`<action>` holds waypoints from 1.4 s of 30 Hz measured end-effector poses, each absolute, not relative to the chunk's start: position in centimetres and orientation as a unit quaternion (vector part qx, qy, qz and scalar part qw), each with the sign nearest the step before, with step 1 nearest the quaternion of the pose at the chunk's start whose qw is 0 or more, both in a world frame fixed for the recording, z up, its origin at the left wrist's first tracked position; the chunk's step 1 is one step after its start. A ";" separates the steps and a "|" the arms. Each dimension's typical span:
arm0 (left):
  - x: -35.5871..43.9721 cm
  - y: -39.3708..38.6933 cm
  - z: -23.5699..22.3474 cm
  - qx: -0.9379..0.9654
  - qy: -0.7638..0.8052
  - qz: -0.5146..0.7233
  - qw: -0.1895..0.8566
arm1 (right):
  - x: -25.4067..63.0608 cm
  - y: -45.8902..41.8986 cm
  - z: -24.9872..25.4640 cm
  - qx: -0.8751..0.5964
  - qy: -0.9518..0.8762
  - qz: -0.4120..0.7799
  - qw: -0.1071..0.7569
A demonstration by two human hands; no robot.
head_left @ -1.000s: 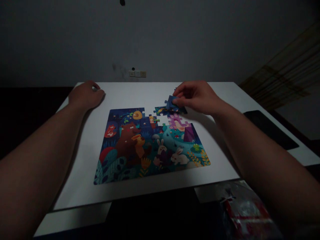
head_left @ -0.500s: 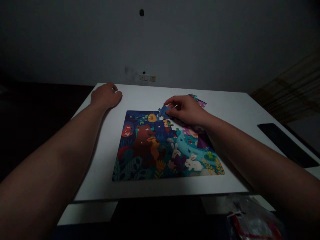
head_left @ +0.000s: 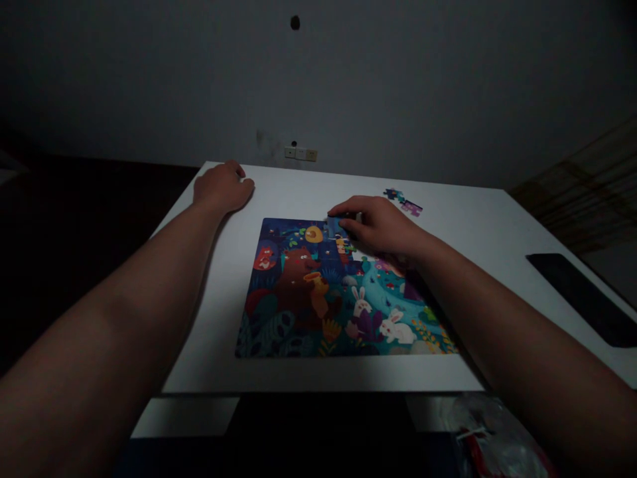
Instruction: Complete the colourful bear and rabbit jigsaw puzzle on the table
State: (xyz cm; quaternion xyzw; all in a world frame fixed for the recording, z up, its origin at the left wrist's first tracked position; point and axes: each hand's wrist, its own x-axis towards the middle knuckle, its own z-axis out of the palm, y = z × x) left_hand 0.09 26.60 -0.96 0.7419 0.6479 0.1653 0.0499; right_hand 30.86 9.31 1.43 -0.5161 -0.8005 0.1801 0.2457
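Observation:
A jigsaw puzzle (head_left: 298, 318) with a bear, rabbits and a stream lies flat on the white table, mostly assembled, with a white gap near its upper right. At its top edge, my right hand (head_left: 381, 226) pinches a blue puzzle piece (head_left: 334, 227) between thumb and fingers. That piece sits low against the neighbouring pieces; whether it is fully seated I cannot tell. My left hand (head_left: 223, 187) rests on the table's far left part, fingers curled in, away from the puzzle. My right hand and forearm cover part of the puzzle's right side.
Loose puzzle pieces (head_left: 411, 208) lie behind my right hand. A dark flat object (head_left: 580, 295) is on the table (head_left: 308, 375) at the right. Below the front edge is a clear plastic bag (head_left: 492, 425) with something red. A wall with sockets (head_left: 300, 153) stands behind.
My right hand has lowered the blue piece from a tilted hold above the puzzle into the space at its top edge. The view has shifted slightly; my left hand stays at rest.

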 end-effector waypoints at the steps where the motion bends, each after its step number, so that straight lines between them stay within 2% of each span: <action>1: 0.2 26.5 -0.9 0.745 0.646 0.162 0.040 | 30.9 9.3 1.3 -0.516 -0.803 0.172 0.245; 10: 0.4 26.1 -0.5 0.741 0.653 0.151 0.039 | 31.4 9.3 0.6 -0.496 -0.824 0.135 0.238; 21: 0.2 26.6 -0.2 0.748 0.650 0.128 0.031 | 32.0 9.6 0.8 -0.454 -0.868 0.082 0.182; 25: 0.0 27.0 -0.2 0.745 0.656 0.117 0.032 | 35.9 9.8 2.7 -0.602 -0.786 0.004 0.139; 27: 0.0 27.1 -0.2 0.746 0.655 0.115 0.028 | 38.7 9.7 3.4 -0.705 -0.704 -0.027 0.077; 29: 0.0 27.1 -0.2 0.747 0.655 0.114 0.026 | 41.2 9.6 3.5 -0.765 -0.644 -0.015 -0.006; 31: 0.0 26.9 -0.2 0.745 0.657 0.115 0.026 | 42.7 9.4 3.1 -0.775 -0.631 0.008 -0.034; 37: 0.2 26.7 -0.1 0.743 0.659 0.117 0.024 | 42.6 8.1 2.2 -0.762 -0.646 0.053 0.018; 42: 0.1 26.9 -0.2 0.743 0.657 0.124 0.018 | 42.4 7.1 2.1 -0.719 -0.669 0.136 0.129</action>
